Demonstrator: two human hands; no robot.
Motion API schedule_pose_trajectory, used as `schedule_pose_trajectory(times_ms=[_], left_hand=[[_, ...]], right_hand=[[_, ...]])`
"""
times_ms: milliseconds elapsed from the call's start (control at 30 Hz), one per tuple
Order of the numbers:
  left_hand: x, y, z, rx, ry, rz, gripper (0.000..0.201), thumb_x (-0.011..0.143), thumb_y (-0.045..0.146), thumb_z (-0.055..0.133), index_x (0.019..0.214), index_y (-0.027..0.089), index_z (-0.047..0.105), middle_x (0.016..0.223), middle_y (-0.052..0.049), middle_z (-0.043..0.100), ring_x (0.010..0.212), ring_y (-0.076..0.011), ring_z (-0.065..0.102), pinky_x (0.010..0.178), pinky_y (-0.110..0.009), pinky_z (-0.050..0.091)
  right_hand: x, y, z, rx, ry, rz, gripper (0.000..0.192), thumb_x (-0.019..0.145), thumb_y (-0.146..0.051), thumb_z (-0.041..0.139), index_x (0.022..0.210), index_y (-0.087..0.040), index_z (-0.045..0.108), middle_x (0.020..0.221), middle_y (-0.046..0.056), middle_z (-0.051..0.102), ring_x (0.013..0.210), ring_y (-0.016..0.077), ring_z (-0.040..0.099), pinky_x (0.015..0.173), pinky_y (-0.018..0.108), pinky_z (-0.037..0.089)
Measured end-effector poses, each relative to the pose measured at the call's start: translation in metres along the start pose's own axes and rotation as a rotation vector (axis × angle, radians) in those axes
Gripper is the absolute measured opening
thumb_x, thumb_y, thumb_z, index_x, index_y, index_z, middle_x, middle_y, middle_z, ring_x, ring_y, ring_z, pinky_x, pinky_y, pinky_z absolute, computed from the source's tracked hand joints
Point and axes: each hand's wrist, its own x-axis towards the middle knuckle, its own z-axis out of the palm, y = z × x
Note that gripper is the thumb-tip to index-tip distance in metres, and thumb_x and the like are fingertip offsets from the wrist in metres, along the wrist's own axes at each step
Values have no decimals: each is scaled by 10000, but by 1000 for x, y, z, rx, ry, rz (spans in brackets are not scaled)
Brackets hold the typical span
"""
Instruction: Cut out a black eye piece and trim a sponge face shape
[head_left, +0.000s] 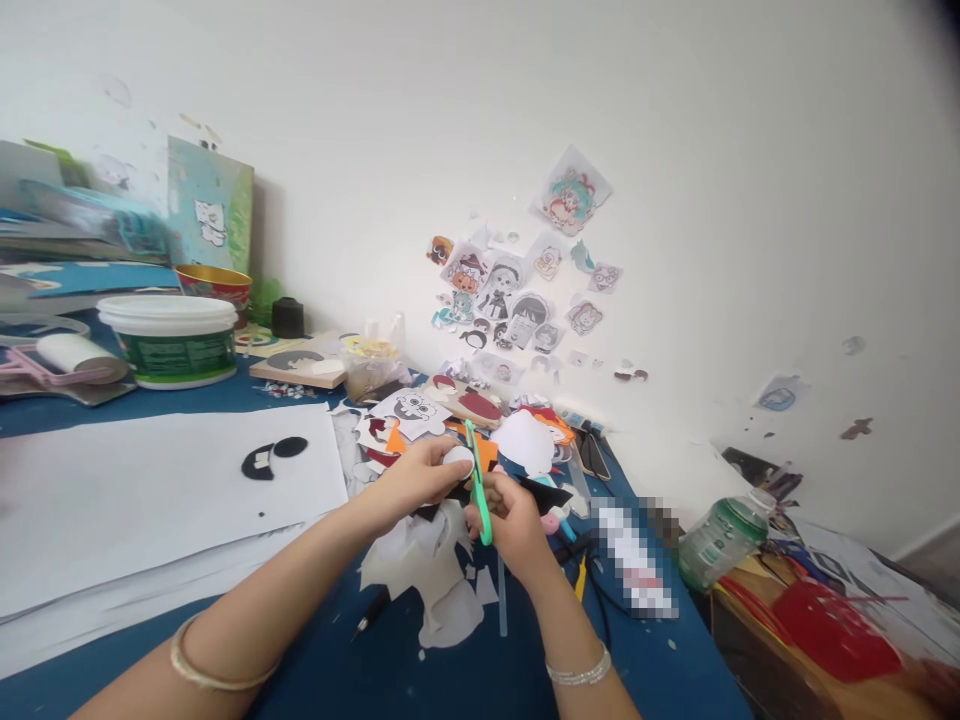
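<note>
Within right hand (519,522), green scissors (478,488), leftward, blurred tub label (176,356).

smooth cream bangle (198,678), pale beaded bracelet (579,676)

Single head-worn view, near, forward and down across the table (330,665) toward the wall (360,150)

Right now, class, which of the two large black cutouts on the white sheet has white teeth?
The curved cutout, left of the oval: it shows white teeth, while the oval is plain black.
</note>
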Motion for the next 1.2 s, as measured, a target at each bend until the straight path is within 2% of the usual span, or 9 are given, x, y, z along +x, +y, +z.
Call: schedule_pose_trajectory(times_ms=[167,333,500,667,900,1000,1200], left_hand=[[2,-1,1,12,26,-4,319,727,486,493,645,194,395,442,96,277,399,-62,240,399,-201,179],[-4,10,-2,146,-27,26,306,717,472,512,665,173,469,476,86,300,430,-66,254,418,-203,205],[-9,16,-5,155,-52,24,310,720,474,507,677,167,499,484,82,311,439,-68,251,419,-203,202],[-6,11,-6,116,-49,16,309,705,479,529,669,175,493,461,89,301,421,-62,227,409,-202,171],[2,-1,-6,58,25,-13,309,702,474,545,692,168,507,453,93,278,422,-61,208,405,-205,151],[2,-2,-6,79,-1,24,287,720,452,532,687,168,518,481,84,298,433,-61,225,410,-206,158],[1,0,-4,115,38,34,254,715,418,537,656,173,509,476,86,280,437,-64,226,412,-208,162]], right_hand=[[0,1,-2,-38,7,-11,281,666,-229,653,927,-158,579,608,-36,533,507,99,501,502,233,421],[1,4,-4,-31,-19,-9,272,671,-213,632,930,-160,570,649,-20,573,529,105,523,512,237,435],[0,3,-3,-17,-27,1,290,645,-199,644,926,-164,576,620,-37,548,505,100,516,486,228,428],[-1,0,-3,-21,-27,15,287,647,-207,645,924,-166,582,583,-47,526,489,101,512,475,228,422],[0,0,-3,-5,0,34,261,655,-241,652,890,-162,567,618,-33,554,466,91,518,470,226,426],[1,-1,-1,23,-8,43,277,645,-254,666,883,-165,558,607,-39,547,470,99,533,477,234,438],[1,2,1,71,-14,43,285,648,-276,675,886,-171,558,611,-34,557,468,97,530,472,231,436]])
